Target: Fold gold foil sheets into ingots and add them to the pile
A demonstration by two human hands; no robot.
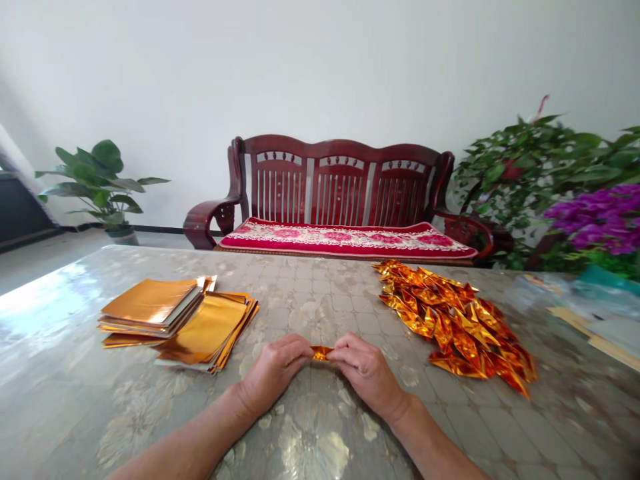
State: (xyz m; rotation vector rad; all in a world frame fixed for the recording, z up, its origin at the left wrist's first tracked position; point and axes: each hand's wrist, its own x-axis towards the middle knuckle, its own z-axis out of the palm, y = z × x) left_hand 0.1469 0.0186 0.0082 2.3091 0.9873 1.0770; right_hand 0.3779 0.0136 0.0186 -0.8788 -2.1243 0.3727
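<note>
Between my two hands is a small piece of folded gold foil paper [321, 353], just above or on the table; which of the two I cannot tell. My left hand [277, 368] pinches its left end, and my right hand [369, 372] pinches its right end. Only the shiny middle shows, since fingers cover both ends. To the left lie stacks of flat gold foil sheets [150, 301], some with grey undersides. On the right is a heap of folded, pointed gold foil pieces [457, 327].
The table [310, 433] has a glossy, flower-patterned cover. Clear plastic bags and pale yellow strips [595, 330] lie at its right edge. Behind stands a dark red wooden bench [340, 180] with a red floral cushion. Potted plants [103, 183] and purple flowers [600, 217] flank it.
</note>
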